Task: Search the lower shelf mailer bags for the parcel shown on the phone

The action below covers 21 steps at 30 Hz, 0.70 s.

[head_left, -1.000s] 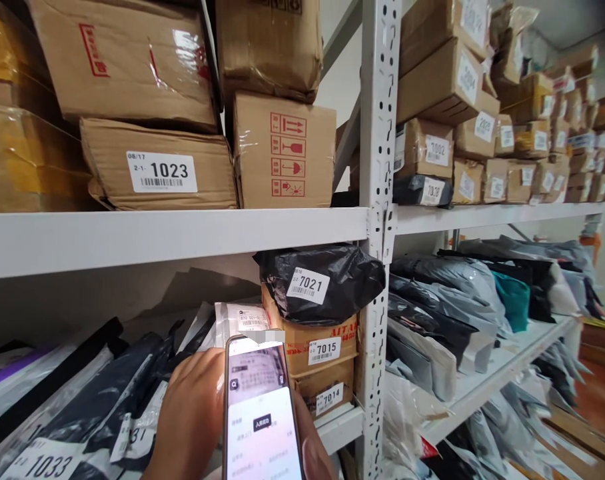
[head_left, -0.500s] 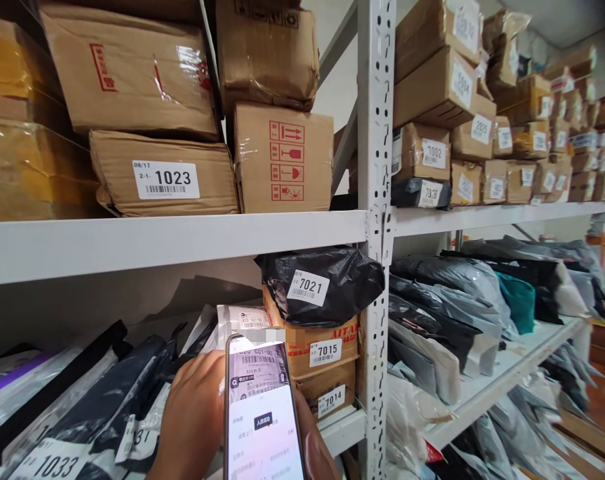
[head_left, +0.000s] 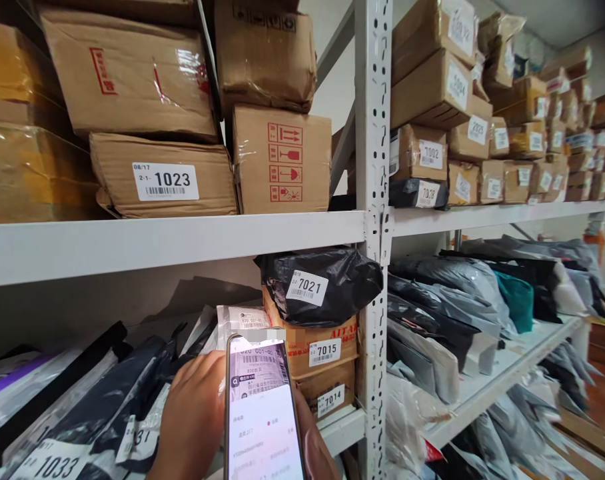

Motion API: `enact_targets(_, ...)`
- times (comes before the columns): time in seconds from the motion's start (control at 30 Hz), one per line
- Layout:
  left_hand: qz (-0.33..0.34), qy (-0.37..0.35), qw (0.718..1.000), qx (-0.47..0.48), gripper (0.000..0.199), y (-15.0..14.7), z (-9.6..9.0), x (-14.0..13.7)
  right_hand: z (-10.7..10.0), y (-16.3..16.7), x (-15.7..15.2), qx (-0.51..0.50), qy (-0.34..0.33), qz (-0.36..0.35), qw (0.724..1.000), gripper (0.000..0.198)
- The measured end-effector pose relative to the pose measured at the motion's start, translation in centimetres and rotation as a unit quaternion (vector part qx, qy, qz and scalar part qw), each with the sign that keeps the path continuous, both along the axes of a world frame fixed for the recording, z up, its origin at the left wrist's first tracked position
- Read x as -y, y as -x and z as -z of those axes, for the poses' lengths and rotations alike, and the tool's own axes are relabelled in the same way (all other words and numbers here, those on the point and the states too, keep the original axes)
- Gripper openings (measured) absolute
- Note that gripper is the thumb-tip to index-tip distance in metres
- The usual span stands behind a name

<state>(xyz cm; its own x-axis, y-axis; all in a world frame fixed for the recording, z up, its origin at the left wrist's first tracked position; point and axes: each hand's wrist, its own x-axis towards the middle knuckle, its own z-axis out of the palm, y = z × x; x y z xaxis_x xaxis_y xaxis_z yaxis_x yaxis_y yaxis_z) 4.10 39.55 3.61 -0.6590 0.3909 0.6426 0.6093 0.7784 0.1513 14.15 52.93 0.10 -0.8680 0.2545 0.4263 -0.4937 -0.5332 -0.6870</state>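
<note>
You are looking at an evenly lit, bright scene; soft light falls from above at 12 o'clock. The upper shelf (head_left: 172, 243) throws a deep shadow on the wall beneath it, toward 8 o'clock. Tape on the big carton (head_left: 127, 73) at 11 o'clock catches white glare. The phone screen (head_left: 262, 420) at 6 o'clock is overexposed and its lower text is blurred. Boxes (head_left: 572, 133) at 2 o'clock smear and stretch towards the edge, and the grey bags (head_left: 547, 427) at 4 o'clock are soft too.
</note>
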Motion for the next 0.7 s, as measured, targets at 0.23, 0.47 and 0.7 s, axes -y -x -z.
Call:
enact_targets(0.23,0.006,0.027,0.999,-0.033,0.019,0.4,0.3,0.6,0.5,-0.2,-0.1,0.011,0.015,-0.045,0.999,0.075)
enact_targets(0.47,0.022,0.037,0.991,-0.129,0.022,0.2,0.2,0.5,2.3,-0.6,0.6,0.016,0.039,-0.095,0.995,0.103)
enact_targets(0.7,0.031,0.046,0.977,-0.204,0.038,0.4,1.1,0.6,2.7,-1.6,0.5,0.068,0.073,-0.031,0.995,0.081)
